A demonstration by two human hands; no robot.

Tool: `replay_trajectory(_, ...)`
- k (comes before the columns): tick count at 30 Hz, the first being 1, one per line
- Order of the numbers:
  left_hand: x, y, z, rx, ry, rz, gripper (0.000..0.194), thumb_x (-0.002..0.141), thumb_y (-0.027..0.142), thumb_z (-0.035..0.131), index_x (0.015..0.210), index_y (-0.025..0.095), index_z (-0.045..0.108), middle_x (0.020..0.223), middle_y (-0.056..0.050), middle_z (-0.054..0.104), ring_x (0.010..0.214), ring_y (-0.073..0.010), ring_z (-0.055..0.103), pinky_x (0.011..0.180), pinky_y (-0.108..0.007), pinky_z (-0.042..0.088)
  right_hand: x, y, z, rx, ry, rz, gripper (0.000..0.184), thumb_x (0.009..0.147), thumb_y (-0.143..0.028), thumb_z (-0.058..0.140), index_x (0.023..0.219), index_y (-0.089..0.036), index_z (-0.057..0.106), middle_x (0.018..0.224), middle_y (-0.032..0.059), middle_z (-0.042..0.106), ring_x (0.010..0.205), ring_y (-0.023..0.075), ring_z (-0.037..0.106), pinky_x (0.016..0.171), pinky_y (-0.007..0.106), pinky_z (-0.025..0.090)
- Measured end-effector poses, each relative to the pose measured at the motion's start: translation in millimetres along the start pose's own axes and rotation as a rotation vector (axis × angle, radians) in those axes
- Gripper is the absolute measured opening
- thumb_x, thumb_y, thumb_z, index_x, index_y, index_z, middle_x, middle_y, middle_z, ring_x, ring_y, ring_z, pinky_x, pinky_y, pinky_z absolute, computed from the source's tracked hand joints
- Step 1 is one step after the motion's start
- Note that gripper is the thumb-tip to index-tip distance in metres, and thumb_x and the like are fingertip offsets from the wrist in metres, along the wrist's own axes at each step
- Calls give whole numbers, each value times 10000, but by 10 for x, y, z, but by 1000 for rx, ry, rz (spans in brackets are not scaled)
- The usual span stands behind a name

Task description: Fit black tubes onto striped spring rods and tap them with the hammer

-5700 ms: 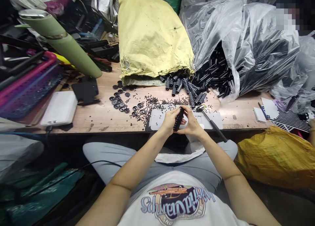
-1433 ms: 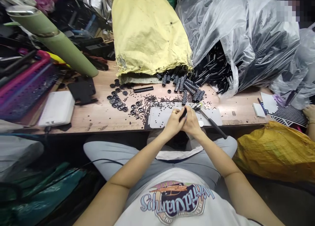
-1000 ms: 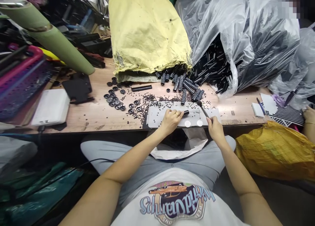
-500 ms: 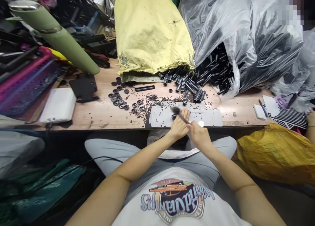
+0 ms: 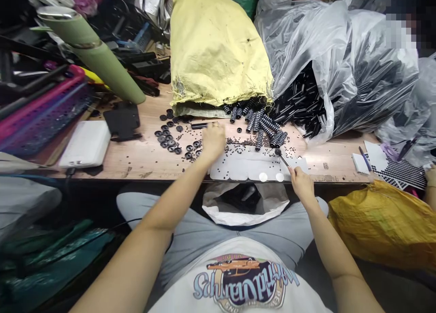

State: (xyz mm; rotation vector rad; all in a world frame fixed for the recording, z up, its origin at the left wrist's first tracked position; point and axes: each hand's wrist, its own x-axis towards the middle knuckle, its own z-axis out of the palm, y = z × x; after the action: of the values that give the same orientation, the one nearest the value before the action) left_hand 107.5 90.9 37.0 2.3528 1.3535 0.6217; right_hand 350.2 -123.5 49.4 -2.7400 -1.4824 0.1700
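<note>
My left hand [image 5: 214, 140] reaches over the bench, its fingers curled down on the right half of a short black tube [image 5: 198, 126]. The fingertips are slightly blurred and partly hidden behind the back of the hand. My right hand [image 5: 302, 184] is closed round the handle of a small hammer [image 5: 285, 160], its dark round head over the pale plate [image 5: 235, 164]. Left of my left hand lie several black discs [image 5: 166, 138]. Several ridged black-and-white grips [image 5: 259, 139] lie behind the plate. A white bag [image 5: 218, 217] stands open between my legs, with dark pieces inside.
Tiny dark rings are scattered over the bench. A yellow sack [image 5: 218, 49] and a clear plastic bag [image 5: 340, 67] of black tubes stand behind. A green flask [image 5: 95, 54], pink-and-purple basket [image 5: 41, 117] and white box [image 5: 85, 144] are left. Another person's hand [image 5: 431, 176] is far right.
The tube that my left hand held on the plate is gone from there. My left hand has moved left and away to another tube. My right hand has drawn the hammer back right.
</note>
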Motion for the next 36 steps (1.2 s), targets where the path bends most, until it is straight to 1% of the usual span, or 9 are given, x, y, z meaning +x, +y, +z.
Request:
replay_trajectory(4,370,-487,-232,-220,133,-291,165,807,214,550,761,186,707,828,-167,643,998,-312,579,853,-467,465,93,24,97,197,177,-115,380,963,-463,379,888,-163,600,947,136,640,915,245,567,793,349,406)
replay_trajectory(8,215,-320,-182,-679,-1,-369,129,820,225,614,818,116,684,720,-53,649,649,-139,572,626,-296,491,135,-364,6,653,207,-249,403,880,-565,479,921,-181,595,996,123,632,991,239,559,905,394,446)
replay_trajectory(11,-117,85,-52,-765,-16,-212,185,842,276,624,882,102,671,716,-34,653,605,-111,569,589,-257,490,152,-750,-128,1082,-118,-148,554,813,-690,477,1032,-191,579,1014,112,650,966,225,610,839,382,511)
replay_trajectory(15,-612,530,148,-602,115,267,165,885,260,540,920,154,662,918,-91,696,866,-177,642,800,-326,525,134,-1037,-208,1472,-701,-29,758,781,-824,299,1027,-174,601,930,115,688,913,229,663,796,397,551)
replay_trajectory(18,-745,614,261,-523,110,434,210,923,259,469,991,162,643,1000,-107,689,945,-182,634,861,-335,509,102,-969,-158,1548,-649,-6,724,732,-818,411,1004,-178,611,943,101,693,929,227,670,847,405,547)
replay_trajectory(23,-147,649,409,-411,38,79,341,955,285,384,1213,118,532,1050,-139,655,920,-203,625,821,-339,503,33,-682,-64,975,-85,-104,840,578,-667,726,1226,-168,535,1226,150,604,1119,293,588,979,472,464)
replay_trajectory(28,478,981,659,20,-135,-137,413,887,291,513,1210,34,486,1089,-247,627,1041,-333,609,852,-407,482,-94,-806,50,290,-34,-360,893,628,-620,741,1300,-86,495,1273,226,549,1204,362,493,1019,497,402)
replay_trajectory(32,315,1090,644,187,-159,-154,312,870,105,433,1166,22,488,1061,-251,633,1050,-329,603,820,-390,493,-157,-924,140,115,-14,-367,924,669,-658,698,1352,-84,457,1330,240,504,1196,382,479,982,509,400)
replay_trajectory(36,-40,871,292,182,-152,-10,272,895,86,365,1106,57,534,999,-215,641,956,-298,631,790,-381,494,-179,-896,177,92,-17,-386,973,656,-646,721,1393,-91,414,1381,236,465,1224,390,448,989,506,377)
